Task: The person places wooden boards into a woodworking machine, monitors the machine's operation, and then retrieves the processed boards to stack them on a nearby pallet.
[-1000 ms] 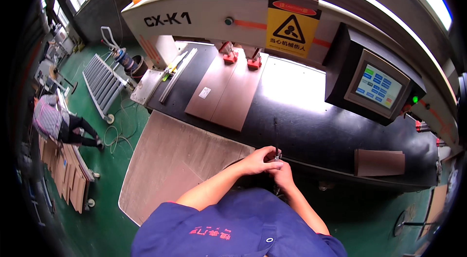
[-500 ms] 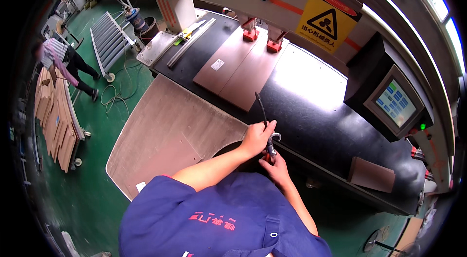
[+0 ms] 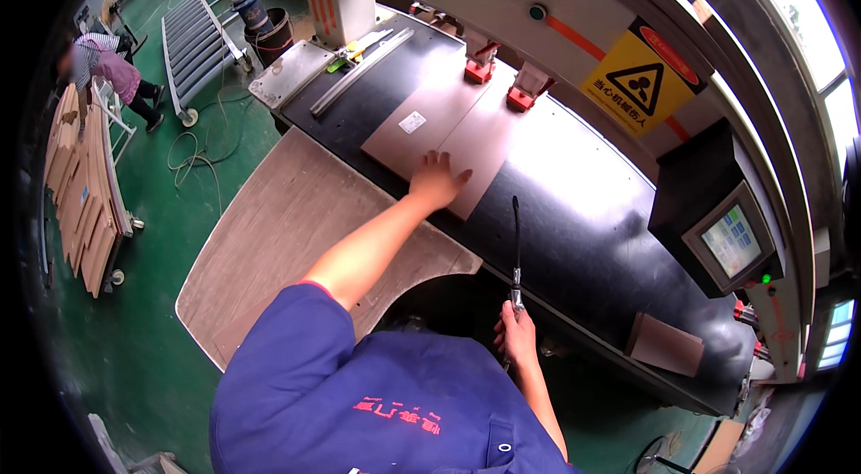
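place: factory workshop | cues: big press machine [image 3: 556,52], control screen [image 3: 731,241], green floor [image 3: 143,295], stacked boards [image 3: 76,187]

A second ago both hands were together at the near edge of the black machine table [image 3: 574,232], close in front of the body, working on a small tool. Half a second ago they were still joined there, with the thin black rod sticking up from between them. Now they have parted: the left hand [image 3: 437,180] has stretched forward and lies flat on the near edge of the brown board [image 3: 448,124] under the red clamps, while the right hand [image 3: 517,337] alone grips the rod tool [image 3: 516,245], its stem pointing away over the table.
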The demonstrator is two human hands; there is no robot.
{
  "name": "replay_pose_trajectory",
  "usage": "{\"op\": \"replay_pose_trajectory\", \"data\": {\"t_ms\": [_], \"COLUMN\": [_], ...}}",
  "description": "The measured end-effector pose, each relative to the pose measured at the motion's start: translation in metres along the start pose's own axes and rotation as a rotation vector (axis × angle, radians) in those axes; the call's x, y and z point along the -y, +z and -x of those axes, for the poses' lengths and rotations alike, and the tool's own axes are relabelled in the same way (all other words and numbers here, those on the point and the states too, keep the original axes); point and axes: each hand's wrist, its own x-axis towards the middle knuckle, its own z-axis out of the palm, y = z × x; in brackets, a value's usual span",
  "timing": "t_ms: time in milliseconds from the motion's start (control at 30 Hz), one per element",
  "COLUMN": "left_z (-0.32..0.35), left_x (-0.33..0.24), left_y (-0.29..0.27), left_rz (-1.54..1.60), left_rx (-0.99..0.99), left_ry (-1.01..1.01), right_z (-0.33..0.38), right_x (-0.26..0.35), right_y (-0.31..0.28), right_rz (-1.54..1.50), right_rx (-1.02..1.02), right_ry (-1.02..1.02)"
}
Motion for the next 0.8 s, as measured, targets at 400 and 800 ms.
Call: {"op": "replay_pose_trajectory", "data": {"t_ms": [400, 800], "left_z": [-0.042, -0.043], "left_x": [0.05, 0.037], "left_y": [0.047, 0.029], "left_rz": [-0.364, -0.418], "left_rx": [-0.415, -0.359], "left_ry": [0.14, 0.11], "right_z": [-0.02, -0.129], "right_x": [0.007, 0.044], "right_y": [0.0, -0.032], "right_rz": [0.303, 0.273], "right_rx": [-0.07, 0.018], "right_ry": [0.112, 0.0]}}
